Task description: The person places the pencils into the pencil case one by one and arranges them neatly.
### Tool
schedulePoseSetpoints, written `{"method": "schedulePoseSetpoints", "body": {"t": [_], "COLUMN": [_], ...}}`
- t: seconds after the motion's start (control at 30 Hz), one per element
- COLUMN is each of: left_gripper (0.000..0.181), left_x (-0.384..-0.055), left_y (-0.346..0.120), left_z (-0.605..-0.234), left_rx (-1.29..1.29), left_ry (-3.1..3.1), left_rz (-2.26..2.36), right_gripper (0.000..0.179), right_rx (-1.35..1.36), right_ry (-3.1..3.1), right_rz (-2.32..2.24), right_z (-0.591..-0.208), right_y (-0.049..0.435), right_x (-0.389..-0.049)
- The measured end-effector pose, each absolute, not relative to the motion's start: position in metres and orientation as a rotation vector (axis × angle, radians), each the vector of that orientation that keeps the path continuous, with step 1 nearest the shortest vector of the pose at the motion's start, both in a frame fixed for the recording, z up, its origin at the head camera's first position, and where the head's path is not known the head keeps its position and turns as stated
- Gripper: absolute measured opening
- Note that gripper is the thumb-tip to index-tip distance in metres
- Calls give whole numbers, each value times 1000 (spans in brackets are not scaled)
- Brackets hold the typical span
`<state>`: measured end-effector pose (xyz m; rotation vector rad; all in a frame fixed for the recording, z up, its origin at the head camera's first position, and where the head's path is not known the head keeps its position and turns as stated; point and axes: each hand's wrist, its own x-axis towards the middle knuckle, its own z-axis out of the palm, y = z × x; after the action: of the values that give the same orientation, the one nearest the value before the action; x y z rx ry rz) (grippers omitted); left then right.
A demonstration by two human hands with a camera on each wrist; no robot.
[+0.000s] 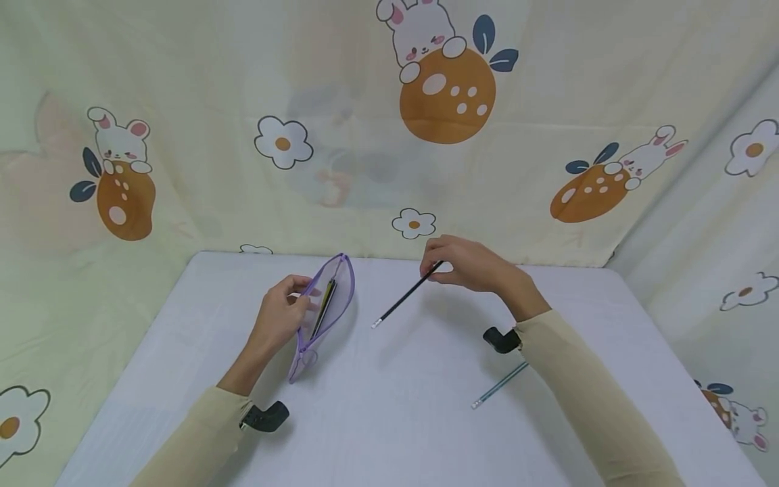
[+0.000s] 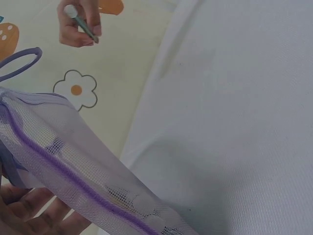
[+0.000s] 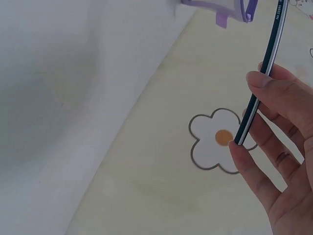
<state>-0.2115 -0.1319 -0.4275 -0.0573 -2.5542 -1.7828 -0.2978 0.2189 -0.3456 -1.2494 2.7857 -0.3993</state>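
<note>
My left hand grips a purple-edged mesh pencil pouch by its near side, holding it up over the table with its top gaping. Inside the pouch lie pencils, one yellowish and one dark. In the left wrist view the pouch's mesh and purple zipper cross the lower left. Raised to the right of the pouch, my right hand pinches a dark pencil near one end; its white eraser end slants down toward the pouch. The right wrist view shows this pencil dark green with a silvery stripe, between thumb and fingers.
A teal pencil lies on the white-covered table, partly hidden under the right forearm. Behind the table hangs a cream curtain printed with rabbits and flowers. Each wrist carries a black camera mount.
</note>
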Motion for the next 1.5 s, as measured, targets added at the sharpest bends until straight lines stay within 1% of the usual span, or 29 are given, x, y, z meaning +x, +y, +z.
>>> {"method": "schedulePoseSetpoints", "body": {"t": [0.43, 0.67, 0.83, 1.5], "left_gripper": [34, 32, 33, 33], "left_x": [-211, -212, -212, -212], "left_y": [-132, -130, -130, -129], "left_z": [-428, -428, -427, -428], "left_rx": [-72, -52, -36, -54], "left_ry": [-2557, -2568, -2566, -2551], "left_rz": [-1786, -1765, -1778, -1794], "right_gripper": [13, 14, 13, 9], "right_rx": [-1398, -1376, -1418, -1451], "right_ry": [2738, 2719, 2704, 2690], "right_rz": [-443, -451, -434, -261], "right_z": [-340, -338, -336, -331], "right_y": [187, 173, 161, 119], "right_x": [-312, -317, -319, -323]}}
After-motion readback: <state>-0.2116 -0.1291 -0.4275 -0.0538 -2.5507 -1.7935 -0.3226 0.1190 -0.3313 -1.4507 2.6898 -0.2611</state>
